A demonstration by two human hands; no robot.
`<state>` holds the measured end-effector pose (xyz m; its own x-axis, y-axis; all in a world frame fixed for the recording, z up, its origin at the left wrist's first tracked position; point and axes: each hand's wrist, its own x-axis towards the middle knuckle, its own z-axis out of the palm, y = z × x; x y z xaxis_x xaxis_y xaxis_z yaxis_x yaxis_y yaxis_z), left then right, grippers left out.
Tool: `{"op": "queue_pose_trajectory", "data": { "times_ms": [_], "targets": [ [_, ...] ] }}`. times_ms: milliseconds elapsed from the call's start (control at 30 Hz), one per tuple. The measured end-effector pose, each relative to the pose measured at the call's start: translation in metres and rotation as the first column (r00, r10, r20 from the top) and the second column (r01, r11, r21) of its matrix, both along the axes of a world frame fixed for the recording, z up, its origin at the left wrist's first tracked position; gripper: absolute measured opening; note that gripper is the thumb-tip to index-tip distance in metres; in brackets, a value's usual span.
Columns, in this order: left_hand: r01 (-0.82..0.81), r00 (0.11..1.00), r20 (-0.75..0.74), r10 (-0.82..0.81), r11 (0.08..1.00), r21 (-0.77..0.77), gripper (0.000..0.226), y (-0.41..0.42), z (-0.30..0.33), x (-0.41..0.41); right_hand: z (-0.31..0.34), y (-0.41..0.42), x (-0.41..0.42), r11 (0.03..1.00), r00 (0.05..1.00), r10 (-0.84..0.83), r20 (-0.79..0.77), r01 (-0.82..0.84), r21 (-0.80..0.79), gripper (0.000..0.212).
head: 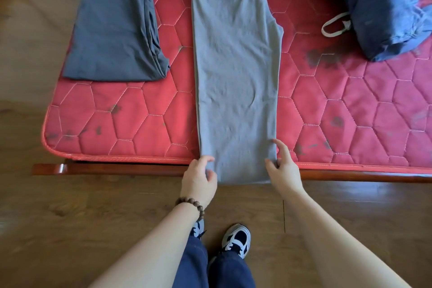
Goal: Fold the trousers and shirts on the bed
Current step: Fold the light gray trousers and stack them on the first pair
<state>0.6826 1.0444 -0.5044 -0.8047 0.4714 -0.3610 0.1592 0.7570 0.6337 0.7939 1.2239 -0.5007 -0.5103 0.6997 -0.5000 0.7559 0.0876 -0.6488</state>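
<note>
Wood-plank flooring [70, 217] runs under a low bed frame carrying a red quilted mattress [339, 112], and at its near edge both hands work the hem end of the grey trousers [236, 65]. Each grip is closed on cloth: the left hand [198, 177] pinches the left corner of the hem between curled fingers and thumb, while the right hand [284, 168] nips the right edge with thumb and forefinger, the other fingers lifted and spread. Both forearms reach forward from below, bare, the left wrist wearing a bracelet [194, 207] of dark wooden beads. These trousers lie flat and lengthwise across the mattress, legs stacked one on the other, the hem hanging slightly over the near edge. To the left sits a folded dark grey garment [112, 33] (its layered edge facing right). At the far right a crumpled blue garment [378, 4] lies in a heap with a white drawstring [334, 25] beside it.
</note>
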Motion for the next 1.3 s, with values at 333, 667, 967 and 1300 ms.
{"op": "queue_pose_trajectory", "data": {
  "times_ms": [333, 667, 967, 1300],
  "targets": [
    [-0.038, 0.968, 0.249, 0.031, 0.999, 0.024, 0.045, -0.029, 0.029, -0.026, 0.026, 0.024, 0.041, 0.95, 0.972, 0.225, 0.071, -0.203, -0.236, 0.07],
    [0.036, 0.898, 0.43, -0.093, 0.99, 0.138, 0.027, -0.021, 0.057, -0.033, 0.058, 0.037, 0.036, 0.895, 0.948, 0.307, -0.087, -0.319, -0.312, 0.073],
    [0.187, 0.822, 0.542, -0.172, 0.982, 0.028, 0.04, -0.007, 0.056, -0.038, 0.063, 0.033, 0.013, 0.846, 0.947, 0.317, -0.055, -0.309, -0.434, 0.041],
    [-0.065, 0.84, 0.541, -0.043, 0.982, 0.179, 0.031, 0.003, 0.063, -0.078, 0.074, 0.046, 0.008, 0.875, 0.992, 0.02, -0.127, -0.079, -0.477, 0.017]
  ]
}}
